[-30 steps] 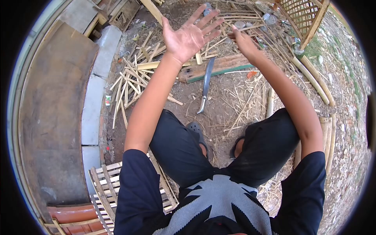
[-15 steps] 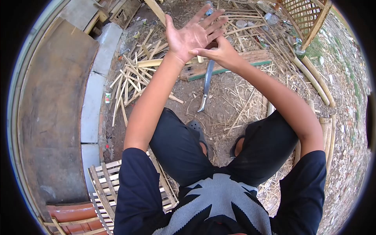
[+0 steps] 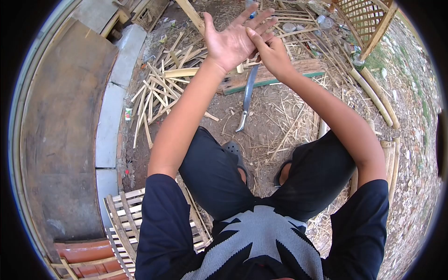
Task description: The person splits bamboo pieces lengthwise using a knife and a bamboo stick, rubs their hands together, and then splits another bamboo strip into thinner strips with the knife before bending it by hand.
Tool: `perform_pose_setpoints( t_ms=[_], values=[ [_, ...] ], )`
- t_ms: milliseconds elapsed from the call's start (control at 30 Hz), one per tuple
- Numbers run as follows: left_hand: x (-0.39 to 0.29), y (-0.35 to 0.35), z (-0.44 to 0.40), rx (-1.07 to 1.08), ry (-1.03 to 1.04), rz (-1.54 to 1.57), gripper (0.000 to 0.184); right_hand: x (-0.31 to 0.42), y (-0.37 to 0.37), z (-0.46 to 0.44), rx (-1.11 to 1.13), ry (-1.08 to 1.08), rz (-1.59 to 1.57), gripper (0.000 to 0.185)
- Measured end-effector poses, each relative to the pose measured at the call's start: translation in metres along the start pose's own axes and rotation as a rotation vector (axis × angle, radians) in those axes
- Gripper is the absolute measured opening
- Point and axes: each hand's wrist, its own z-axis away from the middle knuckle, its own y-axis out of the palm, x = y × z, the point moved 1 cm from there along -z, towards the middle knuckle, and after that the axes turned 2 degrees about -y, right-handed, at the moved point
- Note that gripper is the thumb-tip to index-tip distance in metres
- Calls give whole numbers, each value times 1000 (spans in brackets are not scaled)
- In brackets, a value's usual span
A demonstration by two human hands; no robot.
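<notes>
My left hand (image 3: pixel 233 42) is raised, palm up, its fingers spread and nothing in it. From the right, my right hand (image 3: pixel 274 55) grips the little-finger edge of that palm, its thumb lying on the palm. Below the hands, a long knife (image 3: pixel 249 91) with a dark blade and a curved metallic handle end leans on a wooden plank (image 3: pixel 280 74) with a green edge. Thin split strips (image 3: pixel 156 98) are heaped left of the plank.
A slatted bamboo piece (image 3: pixel 123 219) is at the lower left, near a brown board (image 3: pixel 65 130) and grey blocks (image 3: pixel 109 126). Bamboo poles (image 3: pixel 375 100) and a woven lattice panel (image 3: pixel 361 18) stand or lie at the right. Shavings (image 3: pixel 289 123) cover the ground before my feet.
My right hand has come from apart onto the left hand, first near its wrist, then higher on the palm's edge. The left hand has shifted slightly right.
</notes>
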Motion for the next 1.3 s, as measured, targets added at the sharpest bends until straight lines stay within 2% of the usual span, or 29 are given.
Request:
perform_pose_setpoints(
  t_ms=[67,167,267,367,400,500,567,633,767,833,967,1067,1167,1267,1300],
  values=[
    [1,3,1,-14,-12,-13,107,-7,-7,-4,-50,-9,15,42],
    [-4,-22,0,163,-71,158,118,1,-23,-10,-94,-102,-21,38],
    [-3,-23,2,28,-93,81,115,-7,-46,-18,-122,-64,61,36],
    [3,0,6,-197,-7,-347,113,-7,-51,-17,-65,-62,89,37],
    [2,-2,7,-177,-25,-328,114,-6,-49,-15,-47,-70,95,40],
    [0,-3,7,-125,-56,-303,116,-4,-38,-6,14,-166,126,64],
    [3,1,6,-102,-49,-325,118,-2,-27,-1,10,-142,101,79],
    [2,-6,6,-20,-119,-134,124,-2,-20,-3,-15,-153,35,95],
    [-1,-8,7,144,-189,116,127,-13,-24,-10,-71,-81,51,85],
    [1,-6,6,173,-203,141,126,-13,-28,-14,-65,-57,28,77],
    [6,-14,4,305,-244,239,124,-8,-34,-17,-150,14,-198,60],
    [7,-16,2,271,-246,245,123,-5,-38,-14,-163,101,-122,71],
    [9,-32,-1,395,-223,330,123,-3,-34,-14,-158,205,-393,82],
    [14,-6,3,-75,-3,-409,122,7,-40,-19,229,209,-799,114],
    [11,-4,2,-80,-15,-264,118,10,-41,-21,206,239,-864,114]
  ],
)
